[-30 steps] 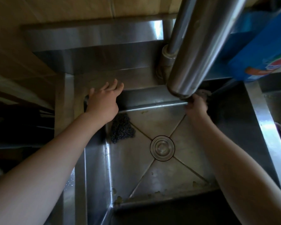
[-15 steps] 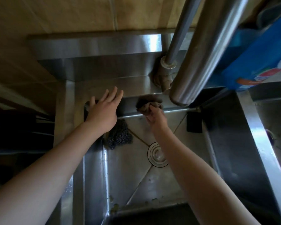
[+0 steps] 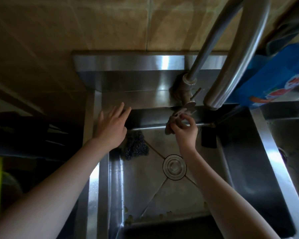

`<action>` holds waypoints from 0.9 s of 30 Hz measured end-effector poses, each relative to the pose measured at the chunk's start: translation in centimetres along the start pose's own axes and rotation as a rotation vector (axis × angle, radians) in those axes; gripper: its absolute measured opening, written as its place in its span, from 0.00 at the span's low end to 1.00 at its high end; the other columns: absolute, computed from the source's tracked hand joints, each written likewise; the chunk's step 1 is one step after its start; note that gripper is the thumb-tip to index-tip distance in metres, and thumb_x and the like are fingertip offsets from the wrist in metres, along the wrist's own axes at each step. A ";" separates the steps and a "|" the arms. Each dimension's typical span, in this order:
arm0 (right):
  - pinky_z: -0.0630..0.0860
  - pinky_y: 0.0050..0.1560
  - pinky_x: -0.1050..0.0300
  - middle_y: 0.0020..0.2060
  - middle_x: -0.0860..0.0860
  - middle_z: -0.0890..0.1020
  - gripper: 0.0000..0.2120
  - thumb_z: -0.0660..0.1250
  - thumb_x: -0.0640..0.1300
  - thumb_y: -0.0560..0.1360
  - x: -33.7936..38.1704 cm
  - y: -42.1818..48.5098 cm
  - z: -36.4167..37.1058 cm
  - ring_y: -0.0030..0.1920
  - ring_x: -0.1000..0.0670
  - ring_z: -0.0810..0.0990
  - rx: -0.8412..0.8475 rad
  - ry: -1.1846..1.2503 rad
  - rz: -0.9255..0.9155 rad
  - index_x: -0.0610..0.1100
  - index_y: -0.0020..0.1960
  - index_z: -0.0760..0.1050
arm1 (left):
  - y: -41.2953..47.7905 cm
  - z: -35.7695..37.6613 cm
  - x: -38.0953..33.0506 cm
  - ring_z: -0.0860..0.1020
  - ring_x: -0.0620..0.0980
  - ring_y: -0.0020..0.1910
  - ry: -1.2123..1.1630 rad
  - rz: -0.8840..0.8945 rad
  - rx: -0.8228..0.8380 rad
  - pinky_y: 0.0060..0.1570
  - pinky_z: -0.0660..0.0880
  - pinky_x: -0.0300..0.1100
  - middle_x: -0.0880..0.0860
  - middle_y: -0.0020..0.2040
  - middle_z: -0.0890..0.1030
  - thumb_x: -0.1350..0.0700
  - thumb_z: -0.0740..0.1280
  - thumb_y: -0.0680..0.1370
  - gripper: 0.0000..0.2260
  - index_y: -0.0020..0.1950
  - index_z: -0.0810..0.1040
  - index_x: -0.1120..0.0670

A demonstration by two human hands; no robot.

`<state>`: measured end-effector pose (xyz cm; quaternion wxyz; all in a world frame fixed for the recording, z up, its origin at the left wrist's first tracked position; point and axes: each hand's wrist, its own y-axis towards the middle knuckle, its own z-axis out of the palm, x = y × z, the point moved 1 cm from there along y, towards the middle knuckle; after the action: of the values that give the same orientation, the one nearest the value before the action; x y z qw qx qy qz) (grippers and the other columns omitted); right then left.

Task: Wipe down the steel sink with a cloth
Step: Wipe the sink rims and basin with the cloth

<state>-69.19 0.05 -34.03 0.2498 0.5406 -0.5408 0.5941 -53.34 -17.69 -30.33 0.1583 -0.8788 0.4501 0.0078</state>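
Observation:
A steel sink (image 3: 164,99) fills the middle of the head view, its basin sloping to a round drain (image 3: 174,166). My right hand (image 3: 186,131) is over the back of the basin, just below the tap base, pinching a small crumpled brownish cloth (image 3: 173,120). My left hand (image 3: 111,128) rests flat with fingers spread on the sink's back left corner, holding nothing. A dark steel-wool scourer (image 3: 134,146) lies in the basin right beside that hand.
A thick steel tap spout (image 3: 235,54) arches overhead at the upper right, with its base and lever (image 3: 186,94) on the back ledge. A black block (image 3: 208,139) sits in the basin at the right. A blue packet (image 3: 280,78) stands on the right. Tiled wall behind.
My right hand has carried the cloth from the basin's back right corner leftward to below the tap base. The left hand has stayed on the corner. The view has shifted down.

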 end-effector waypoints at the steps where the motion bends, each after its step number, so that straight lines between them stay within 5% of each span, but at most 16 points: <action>1: 0.80 0.47 0.62 0.48 0.48 0.83 0.21 0.72 0.34 0.70 0.2 -0.6 0.8 0.47 0.55 0.83 0.008 -0.022 -0.029 0.49 0.59 0.74 | -0.4 0.0 0.4 0.50 0.51 0.76 -0.001 -0.004 -0.010 0.69 0.52 0.58 0.50 0.78 0.46 0.54 0.58 0.79 0.29 0.77 0.48 0.46; 3: 0.78 0.45 0.68 0.49 0.50 0.83 0.23 0.72 0.36 0.70 0.9 -1.4 2.4 0.47 0.59 0.82 0.019 -0.118 -0.109 0.47 0.63 0.74 | -1.1 -0.1 1.0 0.50 0.51 0.76 -0.013 -0.007 -0.016 0.69 0.52 0.57 0.51 0.78 0.46 0.55 0.58 0.79 0.28 0.77 0.49 0.47; 7: 0.73 0.54 0.62 0.56 0.49 0.81 0.25 0.70 0.39 0.70 2.5 -1.5 4.6 0.54 0.53 0.78 -0.027 -0.366 -0.207 0.46 0.67 0.73 | -2.3 -0.5 2.2 0.49 0.50 0.76 -0.040 0.001 -0.048 0.69 0.53 0.56 0.51 0.78 0.48 0.55 0.58 0.79 0.27 0.77 0.52 0.48; 13: 0.70 0.50 0.66 0.55 0.47 0.83 0.24 0.69 0.40 0.71 4.0 -1.4 5.7 0.47 0.57 0.76 -0.087 -0.543 -0.312 0.45 0.66 0.75 | -3.5 -1.1 4.0 0.51 0.51 0.76 -0.078 0.013 -0.088 0.69 0.51 0.57 0.51 0.78 0.48 0.54 0.58 0.80 0.26 0.76 0.54 0.47; 18: 0.75 0.54 0.57 0.55 0.46 0.83 0.23 0.68 0.44 0.71 5.9 -0.4 7.2 0.53 0.46 0.81 -0.066 -0.668 -0.358 0.47 0.66 0.75 | -4.3 -1.3 5.4 0.51 0.51 0.76 -0.119 0.009 -0.089 0.71 0.48 0.59 0.49 0.78 0.46 0.54 0.57 0.80 0.26 0.76 0.53 0.45; 27: 0.75 0.52 0.56 0.56 0.46 0.82 0.21 0.69 0.46 0.70 6.1 -2.4 15.9 0.53 0.43 0.81 0.343 -0.890 -0.560 0.48 0.63 0.77 | -5.1 -1.2 7.0 0.50 0.49 0.76 -0.146 -0.006 -0.138 0.69 0.50 0.59 0.50 0.78 0.51 0.55 0.57 0.79 0.23 0.74 0.59 0.47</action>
<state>-62.92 -15.53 -30.31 0.0538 0.8955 -0.3252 0.2990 -45.25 -20.80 -28.90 0.1296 -0.8860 0.4334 0.1021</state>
